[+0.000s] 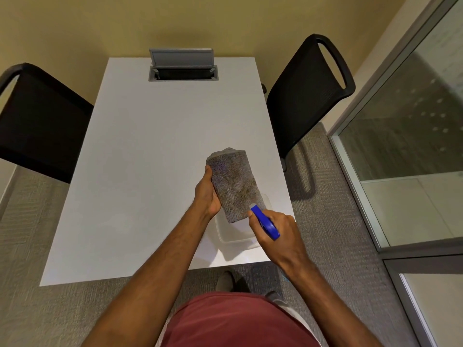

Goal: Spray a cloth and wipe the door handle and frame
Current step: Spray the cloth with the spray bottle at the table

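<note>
My left hand (208, 194) holds a folded grey cloth (234, 184) flat and raised above the near right part of the white table (140, 171). Dark damp patches show on the cloth. My right hand (278, 234) grips a spray bottle with a blue trigger head (265, 222); its nozzle points at the cloth's near end, almost touching it. The bottle's body is hidden under my hand. The door handle is not in view; a metal door frame (360, 191) with glass stands at the right.
A clear plastic tub (235, 236) sits on the table under my hands. An open grey cable hatch (183, 68) is at the table's far end. Black chairs stand at the left (37, 126) and right (308, 96). Grey carpet covers the floor.
</note>
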Available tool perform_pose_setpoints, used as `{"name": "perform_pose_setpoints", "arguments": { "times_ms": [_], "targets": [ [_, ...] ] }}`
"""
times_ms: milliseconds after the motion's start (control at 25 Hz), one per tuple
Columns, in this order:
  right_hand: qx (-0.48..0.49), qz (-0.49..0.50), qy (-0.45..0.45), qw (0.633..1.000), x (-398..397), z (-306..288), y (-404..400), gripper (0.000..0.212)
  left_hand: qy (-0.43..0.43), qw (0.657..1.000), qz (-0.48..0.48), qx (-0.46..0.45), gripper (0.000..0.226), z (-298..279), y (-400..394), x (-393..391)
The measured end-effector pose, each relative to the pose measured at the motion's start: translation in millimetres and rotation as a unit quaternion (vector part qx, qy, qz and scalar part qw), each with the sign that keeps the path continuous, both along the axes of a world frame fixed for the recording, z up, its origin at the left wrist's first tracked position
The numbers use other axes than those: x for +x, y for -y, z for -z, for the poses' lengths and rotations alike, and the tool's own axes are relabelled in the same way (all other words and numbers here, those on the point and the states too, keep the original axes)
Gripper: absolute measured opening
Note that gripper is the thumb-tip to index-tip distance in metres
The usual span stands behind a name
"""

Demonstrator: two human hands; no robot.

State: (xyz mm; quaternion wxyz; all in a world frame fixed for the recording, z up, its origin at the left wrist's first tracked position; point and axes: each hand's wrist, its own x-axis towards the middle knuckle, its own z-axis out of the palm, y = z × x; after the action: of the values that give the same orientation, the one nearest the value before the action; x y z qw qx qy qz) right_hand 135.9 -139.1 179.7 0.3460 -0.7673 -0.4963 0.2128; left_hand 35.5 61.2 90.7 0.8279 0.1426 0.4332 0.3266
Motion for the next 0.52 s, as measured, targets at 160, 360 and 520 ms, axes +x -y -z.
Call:
{"name": "perform_pose_setpoints", "arguments": {
  "times_ms": [160,360,520],
  "targets": [
    [0.032,0.038,-0.053,0.997,10.8,-4.0,-3.1,0.050,0.001,1.000,0.006,-0.004,0.056,2.8,-4.1,0.3],
    [0.041,0.078,-0.105,0.991,14.9,-4.2,-5.3,0.052,-0.001,1.000,0.017,-0.002,0.057,3.5,-3.6,2.2],
    [0.051,0.036,-0.093,0.994,13.6,-10.1,-7.9,0.042,-0.001,0.999,0.032,0.006,0.058,2.8,-3.2,4.7]
  ]
}}
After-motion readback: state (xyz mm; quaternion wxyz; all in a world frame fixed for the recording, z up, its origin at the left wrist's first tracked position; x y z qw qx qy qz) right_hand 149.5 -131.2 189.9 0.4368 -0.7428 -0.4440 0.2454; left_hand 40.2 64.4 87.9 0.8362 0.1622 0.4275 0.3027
